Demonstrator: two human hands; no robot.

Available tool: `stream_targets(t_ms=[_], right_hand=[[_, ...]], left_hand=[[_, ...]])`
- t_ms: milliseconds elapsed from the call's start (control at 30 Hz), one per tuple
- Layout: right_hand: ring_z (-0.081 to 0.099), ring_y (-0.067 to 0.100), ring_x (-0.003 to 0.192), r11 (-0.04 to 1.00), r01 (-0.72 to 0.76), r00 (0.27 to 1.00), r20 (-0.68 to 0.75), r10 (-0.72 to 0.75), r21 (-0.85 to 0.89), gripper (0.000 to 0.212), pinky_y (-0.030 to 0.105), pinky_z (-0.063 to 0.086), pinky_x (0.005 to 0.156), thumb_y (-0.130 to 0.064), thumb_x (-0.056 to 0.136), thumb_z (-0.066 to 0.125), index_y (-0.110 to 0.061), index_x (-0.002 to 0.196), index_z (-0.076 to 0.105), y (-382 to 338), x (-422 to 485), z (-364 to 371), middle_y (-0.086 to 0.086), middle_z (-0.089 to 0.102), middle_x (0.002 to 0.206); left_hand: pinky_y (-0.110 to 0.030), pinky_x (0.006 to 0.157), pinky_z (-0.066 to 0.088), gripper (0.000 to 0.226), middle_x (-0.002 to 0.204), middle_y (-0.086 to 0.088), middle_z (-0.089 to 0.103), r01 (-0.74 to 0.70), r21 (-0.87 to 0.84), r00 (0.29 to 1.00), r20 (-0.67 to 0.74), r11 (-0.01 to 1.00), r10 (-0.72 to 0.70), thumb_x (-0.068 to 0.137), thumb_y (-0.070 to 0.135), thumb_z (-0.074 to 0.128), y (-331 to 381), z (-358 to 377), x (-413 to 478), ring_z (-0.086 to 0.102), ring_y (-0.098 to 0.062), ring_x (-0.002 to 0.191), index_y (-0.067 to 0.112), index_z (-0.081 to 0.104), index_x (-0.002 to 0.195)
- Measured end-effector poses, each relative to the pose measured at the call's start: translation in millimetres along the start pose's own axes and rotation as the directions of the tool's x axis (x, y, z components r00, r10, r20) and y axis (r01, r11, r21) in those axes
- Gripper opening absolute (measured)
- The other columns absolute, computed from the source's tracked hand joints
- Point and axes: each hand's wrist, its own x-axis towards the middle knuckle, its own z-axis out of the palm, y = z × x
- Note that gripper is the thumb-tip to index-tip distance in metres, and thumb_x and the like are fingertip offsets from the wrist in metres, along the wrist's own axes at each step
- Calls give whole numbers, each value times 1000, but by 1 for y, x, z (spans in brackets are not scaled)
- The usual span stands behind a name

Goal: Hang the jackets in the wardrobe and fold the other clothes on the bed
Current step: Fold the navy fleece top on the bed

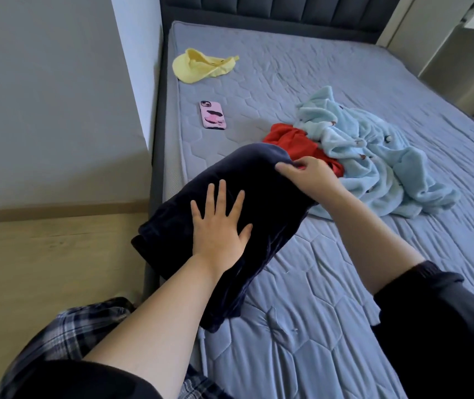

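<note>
From the head camera, the bed's blue-grey quilted mattress (345, 269) runs from the near edge to a dark padded headboard (273, 10). Its left edge lies close along a pale wall (51, 96), with a strip of light wooden floor (43, 254) below. Bare mattress lies open on the near right and across the far side. A yellow cap (198, 66) and a phone in a pink case (212, 115) lie apart near the left edge. The navy garment (258, 180) lies folded into a thick, soft oblong slanting across the mattress's left side, its near-left corner hanging over the edge. Just beyond it a crumpled red garment (293, 139) touches a rumpled light blue fleece garment (374, 156), both unfolded. The left hand (218, 226) lies flat, fingers straight and spread, pressing on the middle of the navy garment. The right hand (310, 177) reaches across, its fingers curled over the garment's far right corner, gripping the fabric there.
</note>
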Motion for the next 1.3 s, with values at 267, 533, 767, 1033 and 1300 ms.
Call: stream_targets(t_ms=[267, 533, 767, 1033, 1300], right_hand=[[61, 33, 96, 984, 88, 996, 1, -89, -154, 19, 32, 41, 75, -23, 87, 62, -7, 98, 63, 27, 26, 32, 15, 66, 99], [38, 31, 129, 679, 643, 635, -247, -732, -355, 49, 47, 23, 111, -14, 82, 43, -11, 130, 51, -36, 27, 74, 13, 49, 138], [2, 17, 148, 783, 435, 896, 294, -331, -445, 52, 49, 1, 117, -43, 101, 29, -35, 151, 15, 33, 69, 131, -6, 7, 161], [4, 19, 147, 818, 371, 923, 269, -275, -440, 53, 48, 4, 116, -43, 100, 24, -32, 152, 13, 39, 88, 153, -3, 8, 161], [-2, 25, 147, 639, 389, 920, 246, -305, -664, 58, 56, -2, 114, -39, 99, 27, -23, 152, 13, -3, 64, 151, 5, 0, 161]], left_hand=[[-64, 110, 6, 74, 159, -5, -15, 81, -76, 981, 181, 994, -67, 91, 65, 22, -17, 15, -6, -14, -31, 145, 36, -15, 148], [-61, 112, 9, 89, 160, -10, -7, 115, -73, 984, 147, 991, -103, 88, 65, 28, -18, 22, -6, -8, -32, 146, 15, -11, 151], [-54, 114, -5, 87, 161, -7, -6, 49, -96, 977, 212, 994, -28, 91, 64, 30, -16, 24, 4, -13, -23, 147, 11, -1, 152], [-53, 115, -2, 61, 160, 3, 11, 336, -162, 941, 102, 928, -323, 96, 51, 27, -39, 25, 20, 1, -22, 148, 28, 18, 152], [-59, 112, 1, 66, 161, 1, -6, 613, -88, 752, 368, 785, -546, 95, 60, 13, -63, 41, -6, -6, -24, 147, 33, -9, 151]])
